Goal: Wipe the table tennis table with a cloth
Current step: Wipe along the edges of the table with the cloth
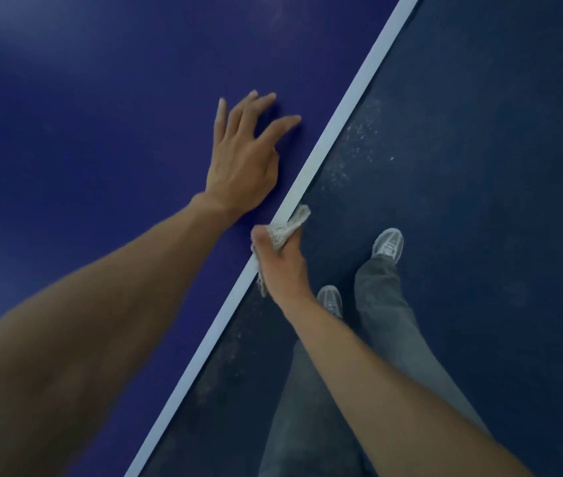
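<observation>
The blue table tennis table (101, 115) fills the left of the view, and its white edge line (348, 105) runs diagonally from the top right to the bottom. My left hand (242, 156) rests on the blue top with fingers spread, just inside the edge line. My right hand (281, 259) grips a crumpled pale cloth (288, 225) and holds it against the table's white edge, with the fingers curled round the rim. Part of the cloth hangs below the hand.
Right of the table edge lies a dark blue floor (479, 149) with pale dust specks near the edge. My legs in grey trousers (386, 311) and grey shoes (390, 242) stand close beside the table.
</observation>
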